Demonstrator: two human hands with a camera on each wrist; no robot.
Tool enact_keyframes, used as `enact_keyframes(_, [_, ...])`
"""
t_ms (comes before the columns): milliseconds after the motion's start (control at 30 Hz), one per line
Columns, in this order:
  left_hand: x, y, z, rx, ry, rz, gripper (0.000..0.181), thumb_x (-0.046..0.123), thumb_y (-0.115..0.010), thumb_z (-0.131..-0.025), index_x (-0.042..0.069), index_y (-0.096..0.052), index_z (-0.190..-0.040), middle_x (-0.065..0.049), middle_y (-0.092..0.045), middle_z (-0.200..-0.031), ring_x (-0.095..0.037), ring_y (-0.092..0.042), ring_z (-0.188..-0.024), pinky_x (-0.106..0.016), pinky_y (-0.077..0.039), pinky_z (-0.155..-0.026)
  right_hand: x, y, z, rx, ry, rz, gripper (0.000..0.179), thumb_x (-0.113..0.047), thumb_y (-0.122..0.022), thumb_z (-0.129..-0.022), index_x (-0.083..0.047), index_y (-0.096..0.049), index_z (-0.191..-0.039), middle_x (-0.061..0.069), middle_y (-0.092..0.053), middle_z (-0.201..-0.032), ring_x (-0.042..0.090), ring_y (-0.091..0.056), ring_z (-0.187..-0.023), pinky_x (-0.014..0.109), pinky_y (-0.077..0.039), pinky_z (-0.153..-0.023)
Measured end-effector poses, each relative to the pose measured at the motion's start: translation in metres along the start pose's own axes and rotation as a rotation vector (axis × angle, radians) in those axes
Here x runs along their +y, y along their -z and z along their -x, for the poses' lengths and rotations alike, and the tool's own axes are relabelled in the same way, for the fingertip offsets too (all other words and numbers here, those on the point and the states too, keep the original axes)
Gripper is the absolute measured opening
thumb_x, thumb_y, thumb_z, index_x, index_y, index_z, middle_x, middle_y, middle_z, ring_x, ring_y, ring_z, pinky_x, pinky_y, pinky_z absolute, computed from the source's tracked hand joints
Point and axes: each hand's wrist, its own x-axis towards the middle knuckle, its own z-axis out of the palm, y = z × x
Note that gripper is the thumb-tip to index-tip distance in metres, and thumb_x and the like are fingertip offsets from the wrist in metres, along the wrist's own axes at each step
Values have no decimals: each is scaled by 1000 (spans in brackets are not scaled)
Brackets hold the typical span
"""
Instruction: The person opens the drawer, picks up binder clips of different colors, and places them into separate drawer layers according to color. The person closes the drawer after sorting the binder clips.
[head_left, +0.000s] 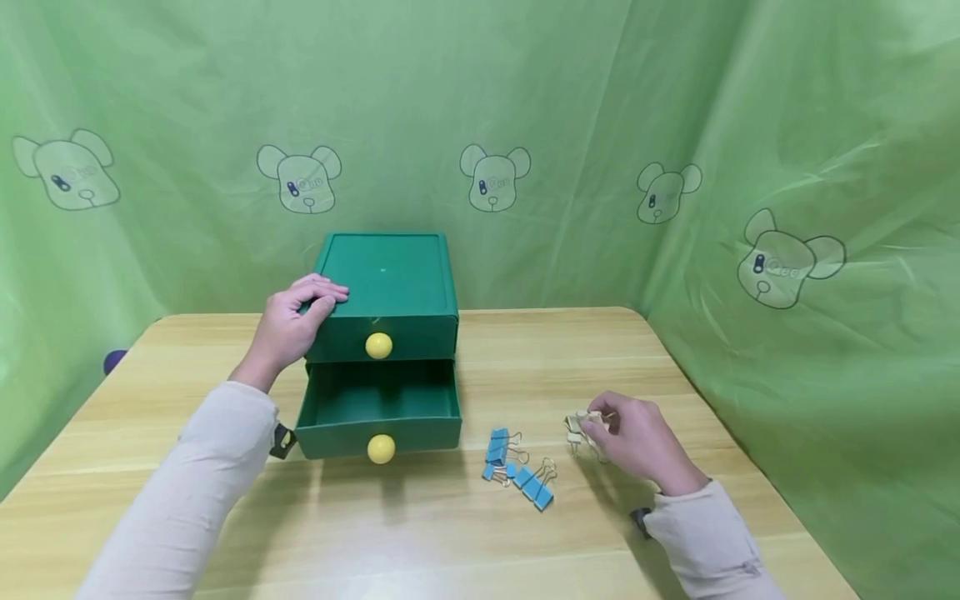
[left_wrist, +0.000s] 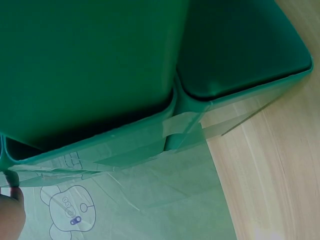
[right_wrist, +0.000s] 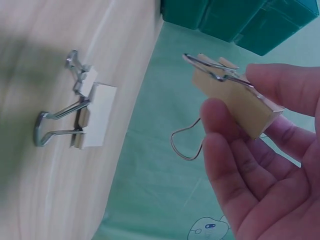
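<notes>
A green two-drawer cabinet (head_left: pixel 386 275) stands on the table, its lower drawer (head_left: pixel 420 433) pulled out and its upper one pushed in. My left hand (head_left: pixel 288 325) rests on the cabinet's top left edge; only a bit of that hand (left_wrist: pixel 10 217) enters the left wrist view. To the right, my right hand (head_left: pixel 637 429) pinches a cream binder clip (right_wrist: pixel 235 95) between thumb and fingers, just above the table. Beside it in the right wrist view, other whitish binder clips (right_wrist: pixel 97 117), one large and one small, lie on the wood.
Several blue binder clips (head_left: pixel 534 488) lie on the table (head_left: pixel 450 550) between the drawer and my right hand. Each drawer has a yellow round knob (head_left: pixel 381 449). A green curtain (head_left: pixel 585 100) with bear drawings hangs behind and along the right side.
</notes>
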Motion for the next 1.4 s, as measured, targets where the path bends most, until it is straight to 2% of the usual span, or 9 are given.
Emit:
enact_keyframes(233, [1,2,-1,11,2,-4,28,16,-51,-101,-2,-69,-111,-16,-62,-122,-30,-44,-126,-52,-30,-109,-8,8,-7,4,10,19,19,-17,-71,-87,-2,-67,-99,2,-64,-78,13,-57,-68,38,-51,-65])
enact_keyframes(500, [2,3,-2,8,10,-10,28,16,-51,-101,-1,-69,-112,-16,-61,-123,-30,-44,-126,-53,-30,-109,-16,15,-12,20,45,27,18,-18,-72,-87,-4,-67,-96,0,-64,-75,12,-57,-66,38,-51,-63])
enact_keyframes(1033, [1,-1,1,1,16,-5,27,17,-51,-101,-1,-69,-111,-16,-61,-123,-30,-44,-127,-53,-29,-109,-31,18,-17,25,105,25,12,-15,-72,-86,-6,-67,-92,-2,-64,-73,11,-57,-64,38,-51,-63])
enact_keyframes(1400, [1,-2,0,1,14,-12,28,17,-50,-101,-1,-69,-111,-16,-62,-123,-30,-43,-128,-53,-29,-110,-44,16,-22,13,136,18,9,-13,-72,-86,-7,-67,-90,0,-66,-76,13,-62,-68,38,-54,-67])
